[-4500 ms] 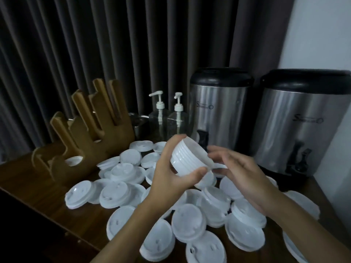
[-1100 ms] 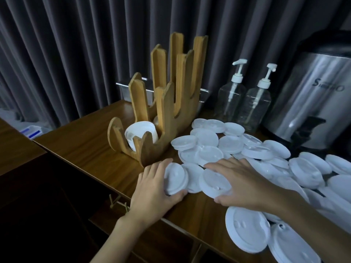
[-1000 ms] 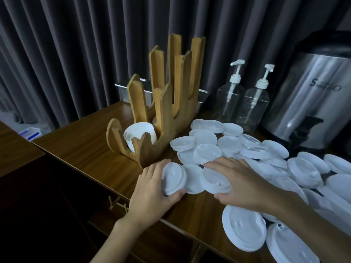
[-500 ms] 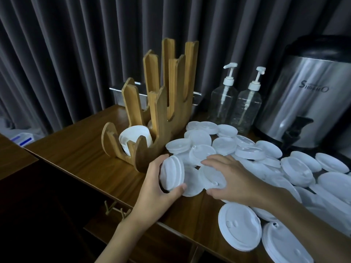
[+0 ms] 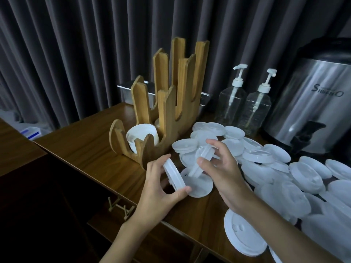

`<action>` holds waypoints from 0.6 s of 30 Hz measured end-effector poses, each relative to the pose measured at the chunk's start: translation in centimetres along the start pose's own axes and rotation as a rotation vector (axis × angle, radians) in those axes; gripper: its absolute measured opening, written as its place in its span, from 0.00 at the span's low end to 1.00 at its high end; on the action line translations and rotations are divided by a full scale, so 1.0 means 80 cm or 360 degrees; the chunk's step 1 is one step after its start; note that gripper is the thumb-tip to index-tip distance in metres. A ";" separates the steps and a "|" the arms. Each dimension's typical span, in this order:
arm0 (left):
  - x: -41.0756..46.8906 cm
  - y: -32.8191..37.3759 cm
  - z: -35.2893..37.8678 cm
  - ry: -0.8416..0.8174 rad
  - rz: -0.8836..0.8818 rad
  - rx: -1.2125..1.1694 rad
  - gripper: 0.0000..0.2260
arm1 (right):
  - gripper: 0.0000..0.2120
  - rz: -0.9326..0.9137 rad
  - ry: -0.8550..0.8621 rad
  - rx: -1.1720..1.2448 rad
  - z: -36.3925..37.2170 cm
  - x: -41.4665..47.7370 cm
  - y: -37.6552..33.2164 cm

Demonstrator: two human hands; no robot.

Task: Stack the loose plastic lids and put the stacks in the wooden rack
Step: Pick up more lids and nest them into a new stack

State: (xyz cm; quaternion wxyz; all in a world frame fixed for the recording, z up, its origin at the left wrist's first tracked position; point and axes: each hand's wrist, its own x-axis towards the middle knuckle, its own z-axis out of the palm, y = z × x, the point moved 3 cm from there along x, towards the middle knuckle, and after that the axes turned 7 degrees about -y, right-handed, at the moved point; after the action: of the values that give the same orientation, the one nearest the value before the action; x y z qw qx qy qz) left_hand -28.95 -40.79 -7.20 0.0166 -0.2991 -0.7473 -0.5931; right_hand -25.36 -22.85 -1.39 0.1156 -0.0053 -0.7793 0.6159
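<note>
My left hand (image 5: 161, 190) grips a white plastic lid (image 5: 173, 176) held on edge just above the table. A little to the right, my right hand (image 5: 220, 168) pinches another white lid (image 5: 202, 160), also tilted on edge. Below both lies a flat lid (image 5: 199, 185). Several loose white lids (image 5: 266, 158) spread over the right half of the table. The wooden rack (image 5: 167, 111) stands just behind my left hand, and a stack of lids (image 5: 141, 136) lies in its lowest front slot.
Two clear pump bottles (image 5: 245, 103) and a steel drink dispenser (image 5: 311, 103) stand at the back right. A metal tray (image 5: 127, 92) sits behind the rack. The wooden table (image 5: 83, 141) drops off at its front-left edge, and dark curtains hang behind.
Both hands have lifted a lid each off the table and tipped them on edge. The view has shifted slightly to the right.
</note>
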 end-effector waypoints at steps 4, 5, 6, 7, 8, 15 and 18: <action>-0.003 0.001 -0.003 0.0027 0.0038 -0.0127 0.37 | 0.21 0.0084 0.0097 0.0135 0.020 -0.005 0.009; -0.003 0.000 -0.003 0.0019 0.0042 -0.0157 0.37 | 0.22 0.0127 0.0066 0.0139 0.025 -0.006 0.010; -0.003 0.000 -0.003 0.0011 0.0050 -0.0187 0.37 | 0.23 0.0173 0.0007 0.0115 0.029 -0.008 0.012; -0.003 0.000 -0.003 0.0009 0.0063 -0.0207 0.37 | 0.24 0.0214 -0.0064 0.0054 0.033 -0.009 0.012; -0.003 -0.001 -0.004 0.0021 0.0077 -0.0215 0.36 | 0.24 0.0242 -0.0140 -0.0023 0.034 -0.010 0.012; -0.003 -0.001 -0.008 0.0101 0.0153 -0.0238 0.35 | 0.21 0.0278 -0.0634 -0.0104 0.032 -0.009 0.004; -0.004 0.001 -0.008 0.0083 0.0164 -0.0238 0.36 | 0.27 0.0262 -0.0759 -0.0136 0.032 -0.005 0.000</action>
State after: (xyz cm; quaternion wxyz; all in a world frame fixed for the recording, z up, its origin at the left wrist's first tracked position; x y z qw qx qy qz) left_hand -28.86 -41.52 -7.10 0.0441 -0.3221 -0.6837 -0.6533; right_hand -25.43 -25.37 -2.00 -0.1225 0.0717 -0.8068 0.5735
